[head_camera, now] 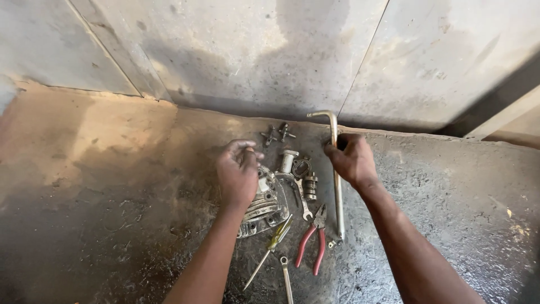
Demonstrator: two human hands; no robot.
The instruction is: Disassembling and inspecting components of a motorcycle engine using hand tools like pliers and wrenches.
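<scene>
The fingers of the right hand (pixel 352 159) are curled around a long L-shaped metal wrench (pixel 336 169), grasped just below its bent top. The bar is dull silver, slim and round, lying on the gritty concrete floor (pixel 112 225). The left hand (pixel 238 171) is bent over a ribbed, finned metal casting (pixel 264 208), fingertips drawn together; whether anything is pinched cannot be told. Nearby are seen red-handled pliers (pixel 313 239), a yellow-handled screwdriver (pixel 271 247) and a spanner (pixel 302 200).
</scene>
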